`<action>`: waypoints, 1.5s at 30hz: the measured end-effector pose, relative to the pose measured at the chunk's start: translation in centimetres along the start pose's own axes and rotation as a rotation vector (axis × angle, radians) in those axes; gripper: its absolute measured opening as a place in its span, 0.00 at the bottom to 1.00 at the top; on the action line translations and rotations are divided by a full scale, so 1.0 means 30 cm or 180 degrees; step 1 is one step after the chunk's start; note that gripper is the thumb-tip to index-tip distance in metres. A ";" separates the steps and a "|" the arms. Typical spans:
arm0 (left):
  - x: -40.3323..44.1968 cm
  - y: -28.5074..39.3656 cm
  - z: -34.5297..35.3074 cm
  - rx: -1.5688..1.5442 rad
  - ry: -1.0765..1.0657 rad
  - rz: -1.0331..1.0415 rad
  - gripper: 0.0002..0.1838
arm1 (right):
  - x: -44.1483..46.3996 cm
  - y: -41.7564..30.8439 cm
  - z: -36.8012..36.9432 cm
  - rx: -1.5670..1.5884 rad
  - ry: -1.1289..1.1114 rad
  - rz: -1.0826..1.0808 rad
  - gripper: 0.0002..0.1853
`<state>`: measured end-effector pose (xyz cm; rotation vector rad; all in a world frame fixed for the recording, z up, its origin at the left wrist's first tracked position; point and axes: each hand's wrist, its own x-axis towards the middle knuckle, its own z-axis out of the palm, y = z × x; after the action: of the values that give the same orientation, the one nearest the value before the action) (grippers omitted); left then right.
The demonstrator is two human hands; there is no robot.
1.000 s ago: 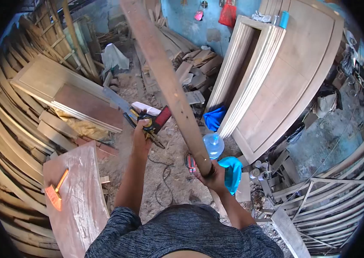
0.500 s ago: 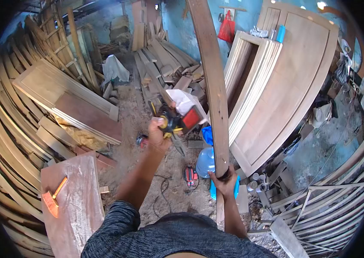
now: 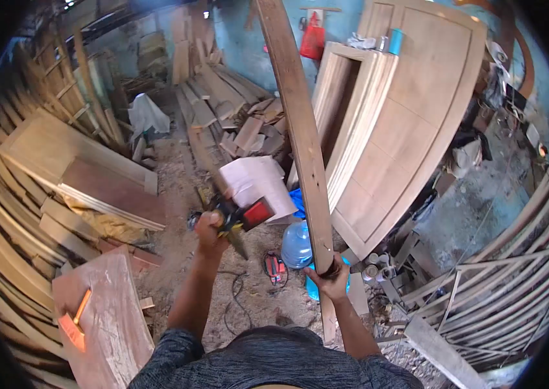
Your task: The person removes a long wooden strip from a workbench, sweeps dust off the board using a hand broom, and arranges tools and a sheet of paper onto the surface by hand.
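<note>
My right hand [image 3: 331,280] grips the near end of a long brown wooden board [image 3: 303,149], which rises away from me, tilted slightly left. My left hand [image 3: 209,235] is closed around a black-and-yellow tool [image 3: 230,219] with a red block-like part [image 3: 258,212] and a narrow pointed end below. Motion blur hides its exact kind. Behind it lies a creased white sheet [image 3: 248,178]. A clear blue water jug [image 3: 295,245] stands left of the board's near end. On the floor between my arms sits a red-and-black power tool [image 3: 275,267] beside a dark cord [image 3: 238,298].
A pale wooden door [image 3: 410,136] leans at the right beside a frame [image 3: 378,110]. Scrap boards [image 3: 248,133] pile up at the back. Curved planks line the left side, near a reddish panel [image 3: 109,318] bearing an orange brush [image 3: 72,332]. Several cans [image 3: 371,272] stand at lower right.
My left hand has moved left and lower with the black-and-yellow tool, uncovering more of the white sheet. The view has shifted, so the surroundings sit further left. My right hand still holds the board.
</note>
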<state>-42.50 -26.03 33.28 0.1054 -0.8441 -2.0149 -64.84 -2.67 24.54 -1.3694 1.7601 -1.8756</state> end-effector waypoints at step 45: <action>-0.283 0.178 -0.123 -0.0319 -0.0629 0.0424 0.42 | 0.288 -0.051 0.093 0.0430 0.1846 -0.0559 0.24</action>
<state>-32.33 -23.15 31.59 -0.2050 -0.8476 -1.9589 -66.82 -10.23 29.43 -1.0203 1.7346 -2.6362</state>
